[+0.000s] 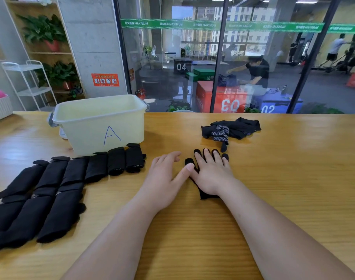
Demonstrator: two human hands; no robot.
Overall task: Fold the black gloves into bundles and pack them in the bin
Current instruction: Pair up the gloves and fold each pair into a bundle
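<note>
A black glove point(205, 194) lies flat on the wooden table point(293, 168), fingers pointing away from me. My right hand point(211, 172) rests flat on it with straight, spread fingers. Just left of the glove, my left hand point(164, 176) lies on the table with relaxed fingers, its thumb tip touching the right hand's thumb. A loose heap of black gloves point(231, 129) sits farther back on the right. Several folded black bundles point(57, 188) lie in rows at the left. The pale yellow bin point(99, 120), marked "A", stands behind them.
A glass wall runs along the table's far edge. Behind it a person bends over coloured boxes. A white shelf rack point(27, 81) and potted plants stand at the back left. Bare table lies in front of me and to the right.
</note>
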